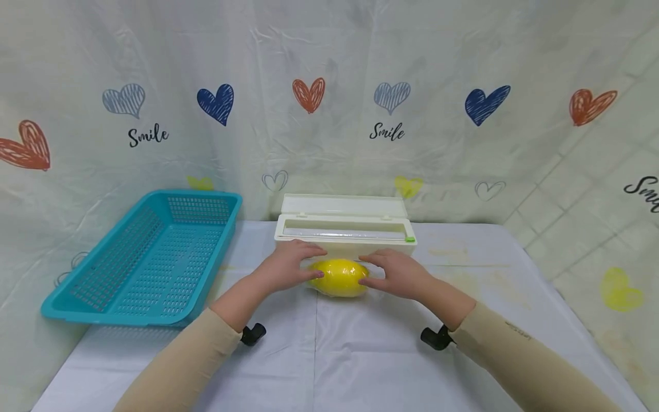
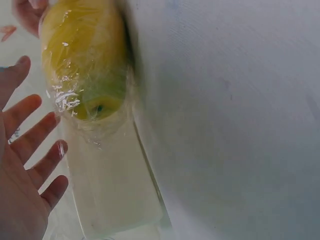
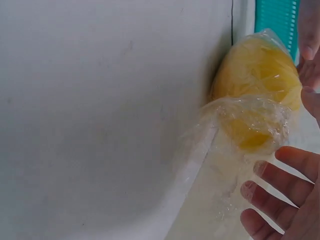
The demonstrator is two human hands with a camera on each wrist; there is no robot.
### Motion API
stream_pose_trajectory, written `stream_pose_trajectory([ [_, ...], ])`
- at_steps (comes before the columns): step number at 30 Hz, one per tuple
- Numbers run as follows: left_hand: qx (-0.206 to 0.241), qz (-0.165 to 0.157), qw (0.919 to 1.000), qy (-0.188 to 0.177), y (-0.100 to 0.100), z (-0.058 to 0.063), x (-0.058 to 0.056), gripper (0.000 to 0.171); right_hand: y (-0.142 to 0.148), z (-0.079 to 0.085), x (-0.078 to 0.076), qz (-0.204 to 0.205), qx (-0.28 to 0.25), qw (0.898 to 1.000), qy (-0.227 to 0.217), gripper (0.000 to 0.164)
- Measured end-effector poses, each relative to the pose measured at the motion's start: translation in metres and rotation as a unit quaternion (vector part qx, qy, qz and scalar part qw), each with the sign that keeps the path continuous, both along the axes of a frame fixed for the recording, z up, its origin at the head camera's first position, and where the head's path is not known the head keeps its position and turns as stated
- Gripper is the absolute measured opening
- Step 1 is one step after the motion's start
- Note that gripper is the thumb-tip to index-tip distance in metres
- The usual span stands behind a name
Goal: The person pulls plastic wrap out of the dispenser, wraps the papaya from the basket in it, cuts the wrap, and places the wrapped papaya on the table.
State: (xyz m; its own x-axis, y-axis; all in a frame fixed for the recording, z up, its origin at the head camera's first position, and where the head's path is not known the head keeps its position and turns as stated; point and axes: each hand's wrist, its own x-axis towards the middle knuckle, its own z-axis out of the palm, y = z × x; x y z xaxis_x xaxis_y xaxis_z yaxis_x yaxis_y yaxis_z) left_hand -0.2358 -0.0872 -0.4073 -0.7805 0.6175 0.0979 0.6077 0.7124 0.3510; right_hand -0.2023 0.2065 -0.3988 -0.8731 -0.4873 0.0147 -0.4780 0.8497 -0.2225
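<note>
A yellow oval fruit [image 1: 340, 278], wrapped in clear cling film, lies on the white cloth. In the left wrist view, its near end is greenish with a dark stem spot. My left hand [image 1: 289, 266] is at its left end, fingers spread and relaxed, thumb tip overlapping the fruit in the head view. At the other end is my right hand [image 1: 401, 273], its fingers also loosely extended. Loose cling film [image 3: 250, 107] bunches around the fruit's end and reaches toward the right fingertips. Just behind the fruit stands a cream cling film dispenser [image 1: 345, 247], lid raised, with a roll inside.
A blue perforated basket [image 1: 208, 269] stands at the left of the table. White cloth [image 1: 360, 366] covers the tabletop. Behind it hangs a pale curtain [image 1: 340, 154] printed with hearts and words.
</note>
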Motion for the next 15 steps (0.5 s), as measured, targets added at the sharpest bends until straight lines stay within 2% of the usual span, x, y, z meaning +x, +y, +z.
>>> stream_pose_trajectory([
  [5,-0.030,0.000,0.9995,-0.011,0.0034,-0.0059,-0.0007,0.061,-0.0029,-0.0044,-0.0031,0.008,-0.008,1.000,-0.007,0.062],
  [15,-0.028,-0.015,0.9994,-0.011,0.0034,-0.0110,-0.0012,0.052,-0.0056,-0.0067,-0.0012,-0.013,-0.035,0.998,-0.048,0.058],
])
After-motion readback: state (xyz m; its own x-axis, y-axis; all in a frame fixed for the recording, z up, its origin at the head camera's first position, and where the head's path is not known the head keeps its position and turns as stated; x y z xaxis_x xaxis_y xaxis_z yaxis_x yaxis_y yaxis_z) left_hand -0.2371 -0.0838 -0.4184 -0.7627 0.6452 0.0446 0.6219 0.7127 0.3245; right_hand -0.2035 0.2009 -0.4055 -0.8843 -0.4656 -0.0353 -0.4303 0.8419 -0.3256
